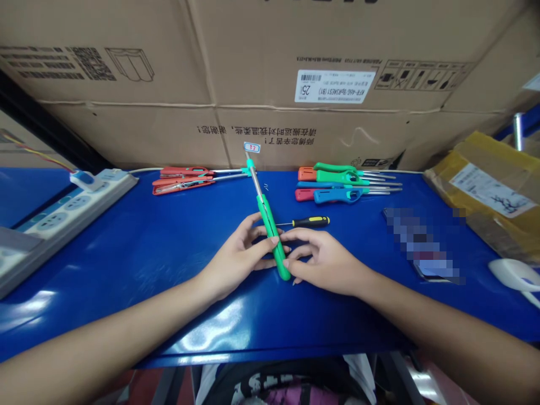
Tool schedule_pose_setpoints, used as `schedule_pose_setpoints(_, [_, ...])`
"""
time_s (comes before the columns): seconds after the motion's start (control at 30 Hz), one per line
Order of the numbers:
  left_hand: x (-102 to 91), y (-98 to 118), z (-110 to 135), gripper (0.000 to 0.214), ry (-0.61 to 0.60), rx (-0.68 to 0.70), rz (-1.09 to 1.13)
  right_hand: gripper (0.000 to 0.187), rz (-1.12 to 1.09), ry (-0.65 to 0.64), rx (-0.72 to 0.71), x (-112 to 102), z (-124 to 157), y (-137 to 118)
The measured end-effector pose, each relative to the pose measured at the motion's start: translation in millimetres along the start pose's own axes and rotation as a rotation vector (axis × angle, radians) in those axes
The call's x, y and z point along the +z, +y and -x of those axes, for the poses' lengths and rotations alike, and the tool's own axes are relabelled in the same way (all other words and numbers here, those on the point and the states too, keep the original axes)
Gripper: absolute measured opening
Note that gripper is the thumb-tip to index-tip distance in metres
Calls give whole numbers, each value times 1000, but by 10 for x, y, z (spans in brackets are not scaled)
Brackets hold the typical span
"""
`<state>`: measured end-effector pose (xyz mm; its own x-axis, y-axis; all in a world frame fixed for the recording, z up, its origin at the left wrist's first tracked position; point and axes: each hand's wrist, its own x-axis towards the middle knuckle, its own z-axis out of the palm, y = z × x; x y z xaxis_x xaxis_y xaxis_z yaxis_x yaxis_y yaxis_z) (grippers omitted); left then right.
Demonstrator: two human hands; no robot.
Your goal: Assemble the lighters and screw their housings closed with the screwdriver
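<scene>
Between both hands I hold a green long-necked lighter (266,220), tilted, its metal tube pointing away from me. My left hand (239,254) pinches the middle of its handle, thumb on top. My right hand (324,260) grips the rounded lower end with thumb and fingers. Just behind the hands lies a screwdriver (311,221) with a black and yellow handle, its shaft partly hidden by the lighter. Red lighters (182,183), seemingly with opened casings, lie at the back left. At the back right rest several lighters in orange, green, blue and red (337,195).
A white power strip (63,211) with a plug runs along the left side. A large cardboard box (253,73) stands behind the blue table (202,332). To the right are a blurred phone (422,244), a taped package (485,191) and a white corded object (515,275). Tiny metal bits (265,187) lie behind the lighter.
</scene>
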<state>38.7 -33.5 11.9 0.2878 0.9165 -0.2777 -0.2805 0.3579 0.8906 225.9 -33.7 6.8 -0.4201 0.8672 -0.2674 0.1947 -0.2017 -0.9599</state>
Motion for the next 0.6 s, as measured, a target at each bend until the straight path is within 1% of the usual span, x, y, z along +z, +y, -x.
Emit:
schedule_pose_setpoints(0.17, [37, 31, 24, 65, -5, -17, -10, 43, 36, 13, -64, 6, 18, -12])
schedule_pose_setpoints(0.4, [30, 44, 29, 61, 7, -3, -28, 33, 172, 37, -244, 38, 71, -64])
schedule_pose_setpoints(0.6, [17, 49, 21, 66, 36, 13, 6, 40, 262, 55, -287, 19, 77, -22])
